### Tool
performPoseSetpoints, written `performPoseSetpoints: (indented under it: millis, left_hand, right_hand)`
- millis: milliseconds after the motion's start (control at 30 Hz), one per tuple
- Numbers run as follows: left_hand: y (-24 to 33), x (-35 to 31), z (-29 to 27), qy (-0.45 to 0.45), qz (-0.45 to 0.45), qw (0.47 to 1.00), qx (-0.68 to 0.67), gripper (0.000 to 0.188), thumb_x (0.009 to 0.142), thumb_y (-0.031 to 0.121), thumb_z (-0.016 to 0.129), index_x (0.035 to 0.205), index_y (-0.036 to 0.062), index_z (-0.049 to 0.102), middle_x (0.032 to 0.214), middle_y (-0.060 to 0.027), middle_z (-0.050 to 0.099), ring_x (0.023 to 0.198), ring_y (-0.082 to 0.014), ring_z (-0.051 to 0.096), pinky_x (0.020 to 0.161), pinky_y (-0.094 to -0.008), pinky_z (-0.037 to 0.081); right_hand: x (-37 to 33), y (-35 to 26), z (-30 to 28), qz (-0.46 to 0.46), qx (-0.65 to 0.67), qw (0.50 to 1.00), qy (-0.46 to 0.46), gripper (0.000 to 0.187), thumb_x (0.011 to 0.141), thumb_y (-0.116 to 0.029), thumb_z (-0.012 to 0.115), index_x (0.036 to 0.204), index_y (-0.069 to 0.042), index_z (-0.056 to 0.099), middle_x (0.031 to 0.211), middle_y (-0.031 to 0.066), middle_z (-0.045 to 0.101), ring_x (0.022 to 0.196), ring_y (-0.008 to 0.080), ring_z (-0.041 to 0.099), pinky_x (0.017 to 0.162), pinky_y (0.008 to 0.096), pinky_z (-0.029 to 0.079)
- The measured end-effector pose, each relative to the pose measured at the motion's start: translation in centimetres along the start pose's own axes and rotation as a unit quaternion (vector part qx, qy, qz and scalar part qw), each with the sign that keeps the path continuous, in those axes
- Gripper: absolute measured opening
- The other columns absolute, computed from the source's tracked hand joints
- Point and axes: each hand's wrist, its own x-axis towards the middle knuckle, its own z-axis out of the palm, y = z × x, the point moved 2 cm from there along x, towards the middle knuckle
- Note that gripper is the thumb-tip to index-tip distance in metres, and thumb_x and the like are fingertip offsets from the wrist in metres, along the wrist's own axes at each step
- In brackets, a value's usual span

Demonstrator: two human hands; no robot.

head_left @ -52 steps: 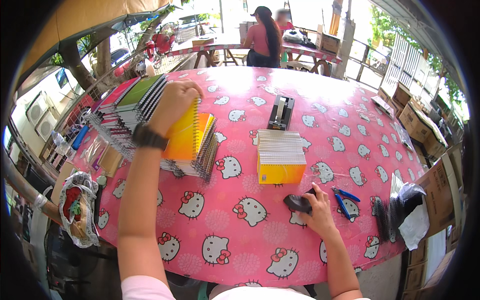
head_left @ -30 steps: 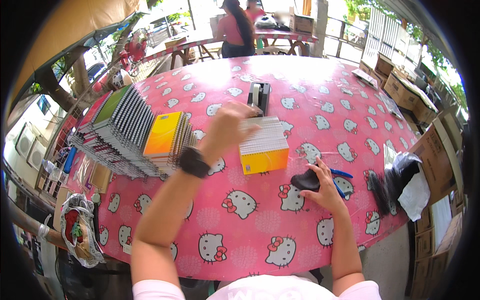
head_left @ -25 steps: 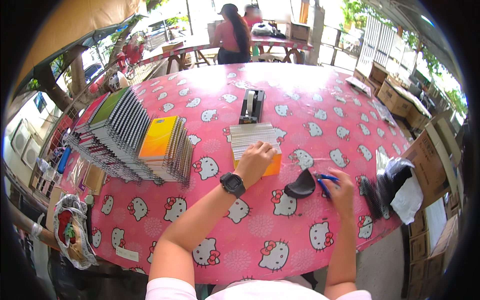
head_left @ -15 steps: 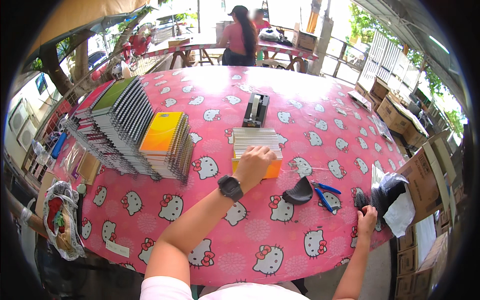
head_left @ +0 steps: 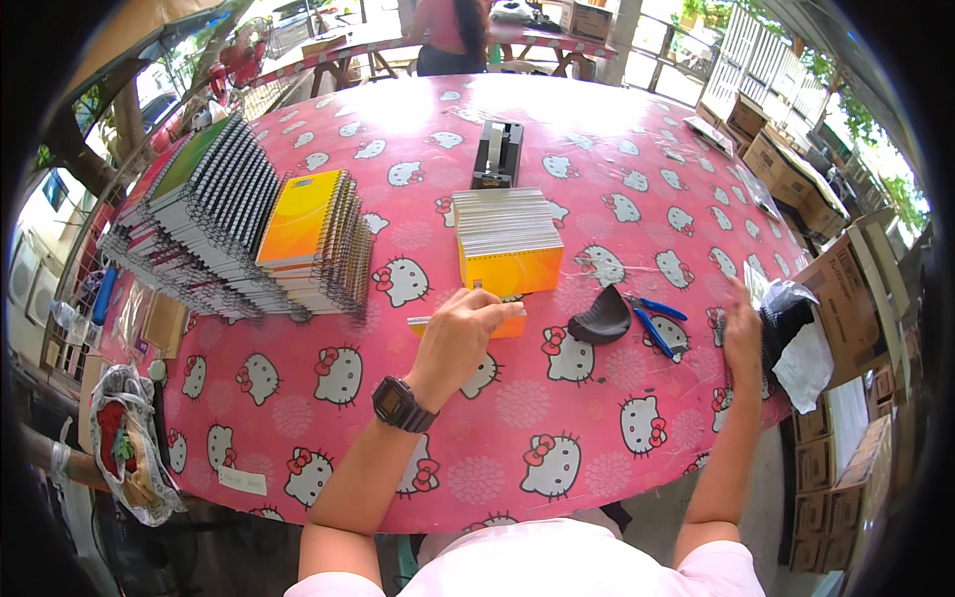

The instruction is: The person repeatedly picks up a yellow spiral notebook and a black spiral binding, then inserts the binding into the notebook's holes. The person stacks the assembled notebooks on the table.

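My left hand (head_left: pixel 460 333), with a black watch on its wrist, grips a thin orange notebook (head_left: pixel 509 325) that lies flat on the pink cartoon-cat tablecloth (head_left: pixel 557 468). Just beyond it stands a plastic-wrapped pack of orange notebooks (head_left: pixel 507 239). My right hand (head_left: pixel 741 326) hovers over the table's right edge with fingers apart and holds nothing. It is beside a black bag (head_left: pixel 784 316). A black curved object (head_left: pixel 600 318) and blue-handled cutters (head_left: pixel 652 323) lie between my hands.
A pile of yellow-covered spiral notebooks (head_left: pixel 313 239) and longer rows of spiral notebooks (head_left: pixel 199 229) fill the left side. A black tape dispenser (head_left: pixel 495 154) stands behind the pack. Cardboard boxes (head_left: pixel 846 298) crowd the right. A person (head_left: pixel 448 25) works at a far table.
My left hand left the yellow pile, reached the wrapped pack and drew an orange notebook toward me. My right hand let go of the black curved object and went to the right edge.
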Motion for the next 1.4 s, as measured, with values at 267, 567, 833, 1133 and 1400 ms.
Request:
performPoseSetpoints:
  millis: [267, 567, 833, 1133, 1400]
  left_hand:
    - [0.6, 0.2, 0.9, 0.017, 0.072, 0.994, 0.080, 0.022, 0.080, 0.002, 0.063, 0.099, 0.0119, 0.070, 0.093, -0.0045, 0.070, 0.084, -0.0238, 0.065, 0.075, -0.0358, 0.050]
    - [-0.2, -0.5, 1.6, 0.025, 0.075, 0.997, 0.017, 0.028, 0.074, -0.001, 0.061, 0.099, 0.0110, 0.069, 0.093, -0.0044, 0.069, 0.086, -0.0231, 0.065, 0.078, -0.0368, 0.051]
    - [0.3, -0.3, 1.2, 0.009, 0.068, 0.998, -0.012, 0.026, 0.074, -0.004, 0.064, 0.096, 0.0091, 0.071, 0.092, -0.0063, 0.070, 0.086, -0.0240, 0.067, 0.075, -0.0349, 0.051]
    - [1.3, -0.1, 1.0, 0.012, 0.040, 0.999, -0.007, 0.019, 0.077, 0.007, 0.067, 0.096, 0.0097, 0.067, 0.092, -0.0051, 0.066, 0.087, -0.0238, 0.063, 0.075, -0.0363, 0.048]
    - [1.8, -0.7, 1.2, -0.073, 0.053, 0.990, 0.113, 0.022, 0.082, 0.027, 0.066, 0.097, 0.0122, 0.061, 0.094, -0.0020, 0.059, 0.090, -0.0202, 0.057, 0.078, -0.0362, 0.041]
  right_hand:
    - [-2.5, -18.4, 7.4, -0.070, 0.332, 0.880, -0.332, 0.023, 0.094, -0.006, 0.049, 0.117, -0.007, 0.054, 0.088, 0.0050, 0.057, 0.073, 0.0111, 0.054, 0.066, 0.0259, 0.046]
    - [-2.5, -19.0, 7.9, -0.136, 0.344, 0.900, -0.232, 0.020, 0.079, 0.003, 0.065, 0.098, -0.003, 0.062, 0.091, 0.0073, 0.060, 0.081, 0.0188, 0.061, 0.072, 0.0295, 0.049]
    - [-2.8, -19.1, 8.5, -0.119, 0.400, 0.876, -0.244, 0.020, 0.076, 0.008, 0.066, 0.092, -0.002, 0.062, 0.090, 0.0043, 0.059, 0.085, 0.0124, 0.059, 0.075, 0.0265, 0.048]
    - [-3.4, -18.6, 8.7, -0.140, 0.432, 0.829, -0.326, 0.028, 0.085, 0.003, 0.059, 0.113, -0.001, 0.055, 0.077, 0.0077, 0.058, 0.070, 0.0152, 0.058, 0.066, 0.0292, 0.049]
    - [-2.7, -19.4, 7.2, -0.063, 0.300, 0.875, -0.374, 0.043, 0.086, -0.016, 0.064, 0.125, -0.003, 0.049, 0.108, 0.0172, 0.060, 0.096, 0.0255, 0.060, 0.080, 0.0347, 0.048]
